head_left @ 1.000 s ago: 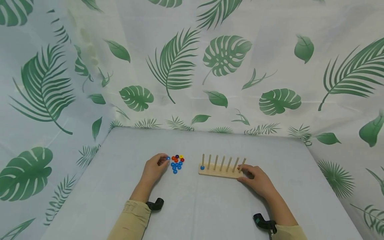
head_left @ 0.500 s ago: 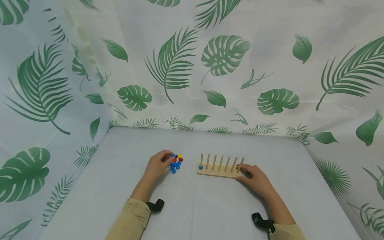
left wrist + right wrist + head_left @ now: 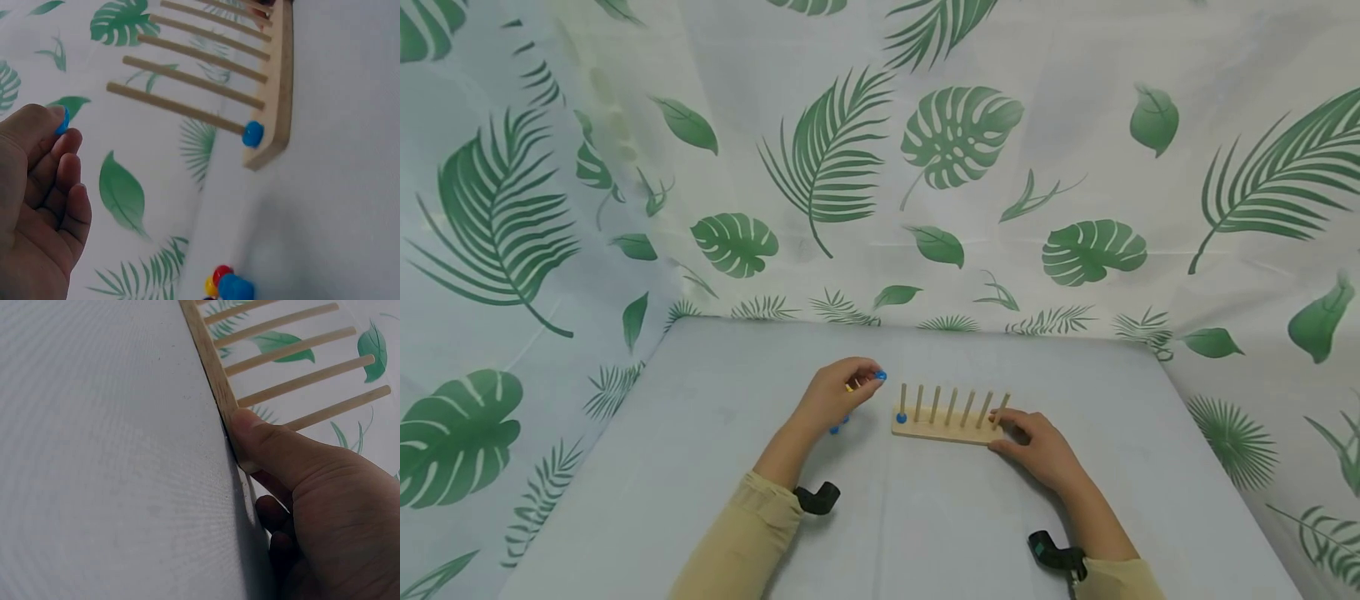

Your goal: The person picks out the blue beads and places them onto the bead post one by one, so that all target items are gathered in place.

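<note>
Head view: loose beads (image 3: 834,431) behind the left fingers (image 3: 857,365) are mostly hidden; count not determinable. Left wrist view: the same beads, below those fingers, are blurred and cut by the lower edge. Blue bead (image 3: 64,120) at the left fingertips: partly covered. Peg rack (image 3: 219,381): near end covered by the right fingers (image 3: 265,442); far end cropped in the right wrist view

Blue bead (image 3: 881,376) in left fingers (image 3: 65,145) now nearer the pegboard (image 3: 942,429)
</note>
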`<act>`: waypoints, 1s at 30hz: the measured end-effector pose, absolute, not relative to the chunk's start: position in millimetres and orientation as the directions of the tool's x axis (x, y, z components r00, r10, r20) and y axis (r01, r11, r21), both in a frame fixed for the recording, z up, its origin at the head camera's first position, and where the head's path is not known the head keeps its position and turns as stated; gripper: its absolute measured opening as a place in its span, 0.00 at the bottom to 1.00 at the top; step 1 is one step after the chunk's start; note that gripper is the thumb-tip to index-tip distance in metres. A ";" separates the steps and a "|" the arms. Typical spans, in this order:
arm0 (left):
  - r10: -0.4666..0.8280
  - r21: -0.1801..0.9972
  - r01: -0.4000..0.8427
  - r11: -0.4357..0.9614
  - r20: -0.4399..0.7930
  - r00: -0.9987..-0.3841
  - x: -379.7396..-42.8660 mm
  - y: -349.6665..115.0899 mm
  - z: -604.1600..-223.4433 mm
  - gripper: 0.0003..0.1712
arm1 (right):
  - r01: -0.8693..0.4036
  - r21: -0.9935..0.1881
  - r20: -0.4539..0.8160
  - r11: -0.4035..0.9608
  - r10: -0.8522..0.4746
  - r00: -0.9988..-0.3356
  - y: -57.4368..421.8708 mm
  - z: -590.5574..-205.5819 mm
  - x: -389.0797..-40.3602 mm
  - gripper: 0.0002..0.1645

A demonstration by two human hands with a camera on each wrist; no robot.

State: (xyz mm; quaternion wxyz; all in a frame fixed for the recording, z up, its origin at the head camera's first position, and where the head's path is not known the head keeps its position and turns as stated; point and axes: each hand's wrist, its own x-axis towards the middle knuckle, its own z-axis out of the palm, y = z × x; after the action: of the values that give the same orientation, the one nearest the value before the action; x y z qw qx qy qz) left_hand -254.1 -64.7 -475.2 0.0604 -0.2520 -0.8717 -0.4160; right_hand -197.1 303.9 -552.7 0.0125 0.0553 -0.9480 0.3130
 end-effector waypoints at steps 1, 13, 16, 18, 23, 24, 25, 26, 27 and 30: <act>0.394 0.696 0.490 0.525 0.312 -0.865 -254.2 -61.6 -473.3 0.12 | -0.108 -0.591 0.054 0.799 -0.094 -0.994 304.1 -552.6 -197.1 0.28; 0.407 0.728 0.420 0.542 0.211 -0.889 -253.8 -42.2 -475.8 0.12 | -0.097 -0.589 0.041 0.802 -0.090 -0.995 303.3 -548.7 -196.1 0.29; 0.418 0.730 0.428 0.533 0.213 -0.883 -253.7 -39.6 -476.1 0.12 | -0.097 -0.590 0.041 0.802 -0.091 -0.995 303.3 -548.8 -195.8 0.30; 0.428 0.727 0.435 0.531 0.213 -0.878 -253.8 -38.2 -476.3 0.12 | -0.097 -0.591 0.040 0.801 -0.091 -0.995 303.2 -548.9 -195.7 0.30; 0.437 0.719 0.436 0.542 0.203 -0.876 -253.1 -36.6 -476.4 0.13 | -0.108 -0.594 0.048 0.797 -0.098 -0.994 302.2 -549.3 -195.5 0.29; 0.437 0.718 0.434 0.544 0.199 -0.877 -253.1 -36.4 -476.5 0.13 | -0.110 -0.595 0.050 0.796 -0.099 -0.994 302.0 -549.2 -195.6 0.29; 0.437 0.718 0.431 0.546 0.195 -0.878 -252.9 -36.0 -476.4 0.13 | -0.109 -0.597 0.052 0.795 -0.098 -0.994 301.9 -549.0 -195.7 0.29; 0.440 0.719 0.431 0.545 0.193 -0.877 -252.9 -35.7 -476.4 0.13 | -0.111 -0.596 0.053 0.795 -0.099 -0.994 301.9 -548.8 -195.8 0.29; 0.444 0.719 0.434 0.542 0.194 -0.875 -252.9 -35.3 -476.3 0.13 | -0.110 -0.595 0.051 0.796 -0.099 -0.994 301.9 -548.5 -195.8 0.29; 0.458 0.718 0.444 0.536 0.194 -0.868 -253.1 -34.3 -476.8 0.13 | -0.101 -0.596 0.046 0.797 -0.092 -0.995 301.7 -547.7 -195.7 0.28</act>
State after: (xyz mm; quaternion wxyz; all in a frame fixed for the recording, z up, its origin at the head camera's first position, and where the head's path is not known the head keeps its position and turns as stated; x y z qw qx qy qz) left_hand -253.1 -34.3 -476.8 -0.0089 -0.2572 -0.8763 -0.4073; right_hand -195.7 301.7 -547.7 0.0072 0.0510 -0.9478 0.3146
